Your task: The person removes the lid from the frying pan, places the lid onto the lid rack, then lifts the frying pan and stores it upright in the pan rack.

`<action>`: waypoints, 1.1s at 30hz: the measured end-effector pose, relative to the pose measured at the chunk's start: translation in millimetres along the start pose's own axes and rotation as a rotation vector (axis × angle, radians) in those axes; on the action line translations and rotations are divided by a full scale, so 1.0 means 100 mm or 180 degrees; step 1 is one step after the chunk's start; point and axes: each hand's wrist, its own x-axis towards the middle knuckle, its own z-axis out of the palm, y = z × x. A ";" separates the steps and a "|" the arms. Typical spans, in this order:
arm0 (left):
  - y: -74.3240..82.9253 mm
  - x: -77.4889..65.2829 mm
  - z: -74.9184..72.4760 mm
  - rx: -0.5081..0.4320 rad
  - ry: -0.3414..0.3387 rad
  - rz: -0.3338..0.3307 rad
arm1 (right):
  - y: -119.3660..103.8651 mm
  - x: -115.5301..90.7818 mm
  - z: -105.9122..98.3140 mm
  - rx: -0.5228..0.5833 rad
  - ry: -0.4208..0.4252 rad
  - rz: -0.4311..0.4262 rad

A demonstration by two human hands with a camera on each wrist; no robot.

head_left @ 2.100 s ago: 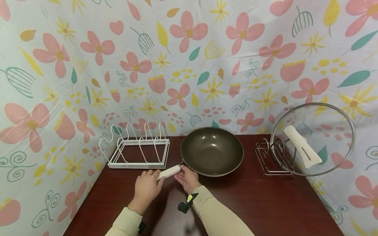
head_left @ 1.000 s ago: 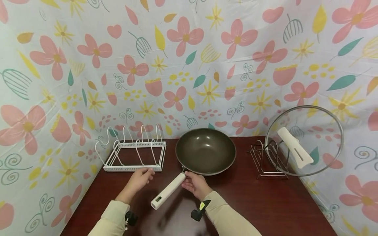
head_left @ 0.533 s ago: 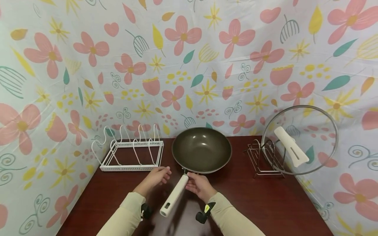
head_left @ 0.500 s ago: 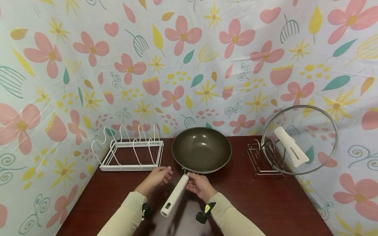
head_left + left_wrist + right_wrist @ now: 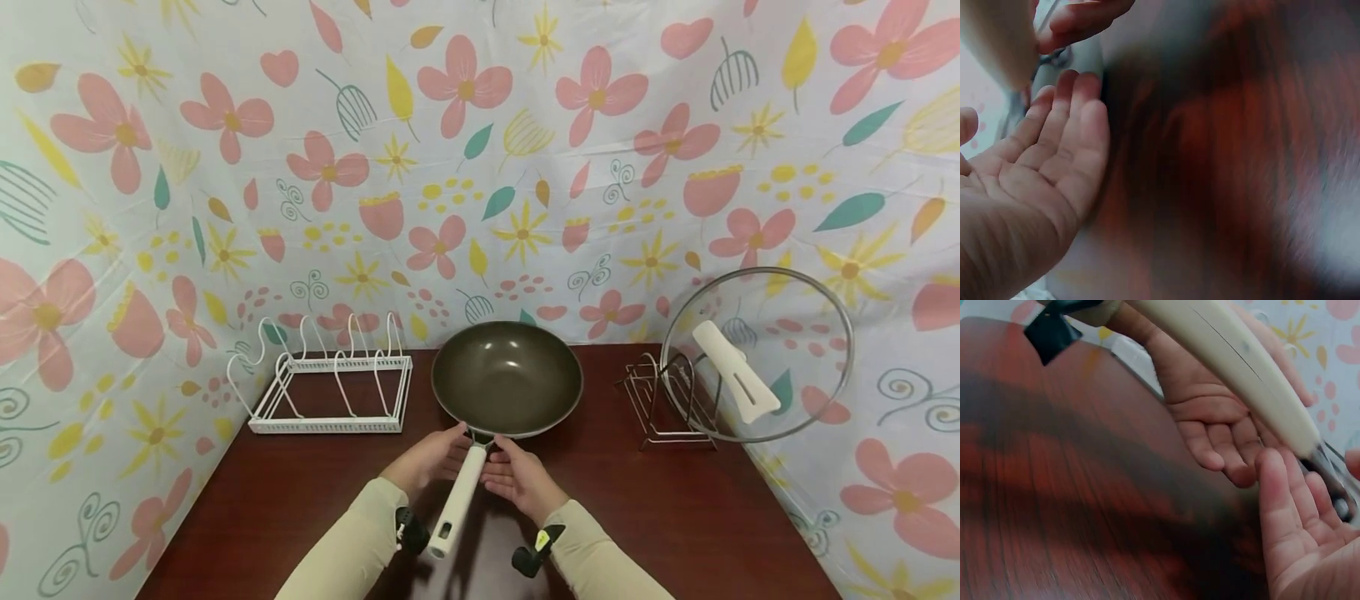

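Left hand (image 5: 426, 461) and right hand (image 5: 527, 479), each grip apart, flank the handle (image 5: 460, 500) at seven o'clock from the pan (image 5: 507, 379); white rack (image 5: 326, 425) at nine.

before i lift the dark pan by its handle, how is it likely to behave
The dark pan should stay rigid, as it and its pale handle look solid. It will probably feel front-heavy, since the wide round part sits at one end. Its glossy inside may be slippery.

Your pan (image 5: 507, 379) was dark brown, its handle (image 5: 461, 500) cream, your sleeves (image 5: 345, 542) beige, the table (image 5: 637, 517) red-brown, the cloth (image 5: 472, 182) pink-flowered on white.
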 end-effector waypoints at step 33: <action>0.01 0.00 0.36 -0.2983 -0.1790 -0.0518 | 0.10 -0.05 -1.25 0.1614 -0.1547 -0.0037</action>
